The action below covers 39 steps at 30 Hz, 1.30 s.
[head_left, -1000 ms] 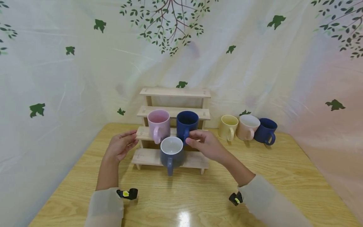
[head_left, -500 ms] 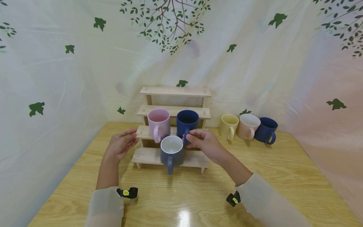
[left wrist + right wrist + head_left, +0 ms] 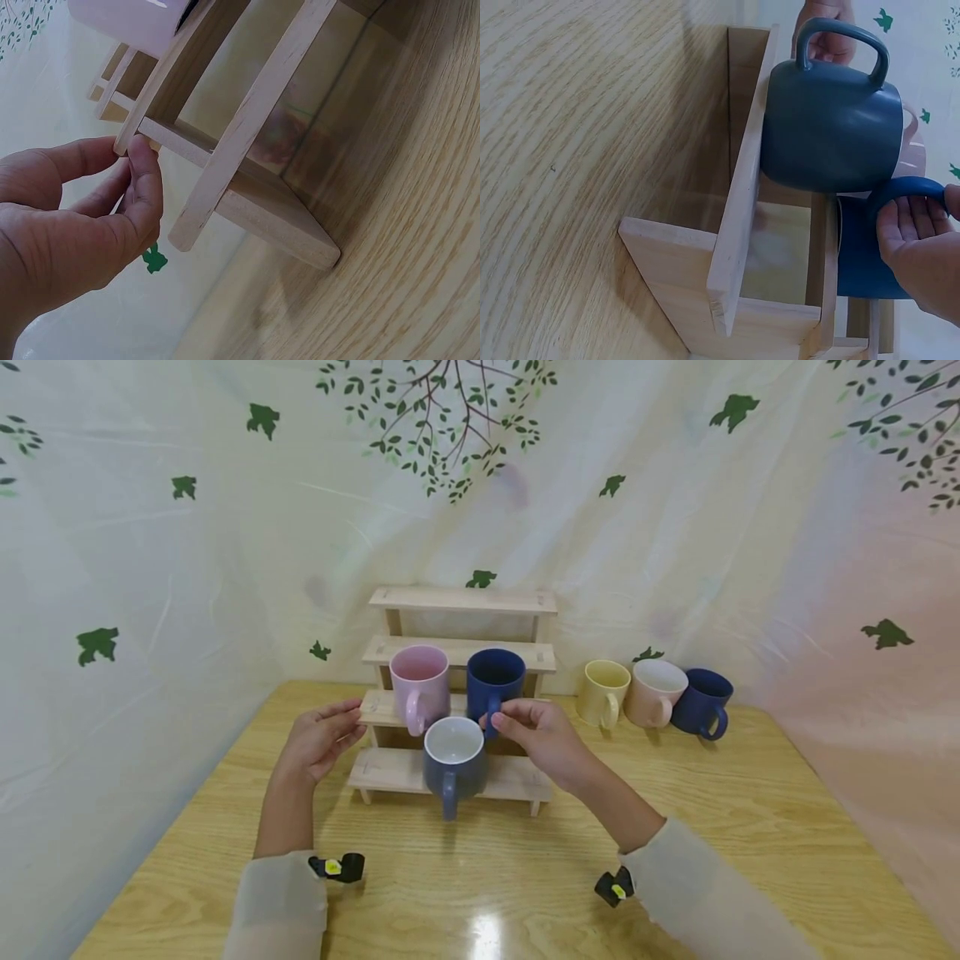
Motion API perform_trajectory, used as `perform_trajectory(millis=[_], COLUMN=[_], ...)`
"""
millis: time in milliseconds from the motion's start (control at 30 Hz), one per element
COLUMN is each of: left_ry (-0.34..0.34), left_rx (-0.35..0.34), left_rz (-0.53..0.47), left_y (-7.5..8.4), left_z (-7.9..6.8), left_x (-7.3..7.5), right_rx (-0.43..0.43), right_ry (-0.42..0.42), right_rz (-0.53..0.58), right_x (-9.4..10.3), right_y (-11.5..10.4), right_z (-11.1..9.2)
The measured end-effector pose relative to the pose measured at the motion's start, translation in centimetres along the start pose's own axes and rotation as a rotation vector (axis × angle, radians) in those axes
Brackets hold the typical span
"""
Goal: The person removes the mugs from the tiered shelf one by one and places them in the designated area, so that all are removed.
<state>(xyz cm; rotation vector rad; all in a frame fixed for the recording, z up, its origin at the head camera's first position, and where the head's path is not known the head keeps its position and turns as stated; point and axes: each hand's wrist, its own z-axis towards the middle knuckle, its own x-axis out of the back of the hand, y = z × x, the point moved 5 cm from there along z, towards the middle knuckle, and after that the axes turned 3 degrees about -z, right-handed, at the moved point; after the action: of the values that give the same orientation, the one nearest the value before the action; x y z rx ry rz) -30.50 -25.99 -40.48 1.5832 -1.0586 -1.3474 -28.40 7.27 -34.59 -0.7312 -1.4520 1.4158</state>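
Note:
A stepped wooden rack (image 3: 382, 768) stands on the table. My left hand (image 3: 318, 743) pinches the left end of its second step from the bottom, thumb and index finger on the board (image 3: 126, 135). On that step are a pink mug (image 3: 441, 693) at left and a dark blue mug (image 3: 483, 693) at right, both upright with handles facing me. My right hand (image 3: 546, 743) grips the dark blue mug's handle; in the right wrist view several fingers (image 3: 911, 225) reach behind that handle. A grey-blue mug (image 3: 467, 777), white inside, stands on the bottom step and hides part of the step behind.
Right of the rack, along the back of the table (image 3: 712, 810), a yellow mug (image 3: 596, 702), a pale pink mug (image 3: 645, 706) and another dark blue mug (image 3: 693, 706) stand side by side. A leaf-printed curtain (image 3: 225, 568) hangs behind. The upper two rack steps bear no mugs.
My right hand's fingers have slid further left, past the dark blue mug's handle, and its forearm has shifted slightly left. My left hand and the mugs have stayed in place.

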Motion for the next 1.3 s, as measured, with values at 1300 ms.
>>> perform_trajectory(millis=[1300], left_ry=[0.001], left_rx=[-0.001], left_rz=[0.022], left_y=[0.0], left_z=[0.2], left_x=[0.1], right_rx=[0.001], right_ry=[-0.024], right_rz=[0.269], right_x=[2.6], right_y=[0.9], right_z=[-1.6])
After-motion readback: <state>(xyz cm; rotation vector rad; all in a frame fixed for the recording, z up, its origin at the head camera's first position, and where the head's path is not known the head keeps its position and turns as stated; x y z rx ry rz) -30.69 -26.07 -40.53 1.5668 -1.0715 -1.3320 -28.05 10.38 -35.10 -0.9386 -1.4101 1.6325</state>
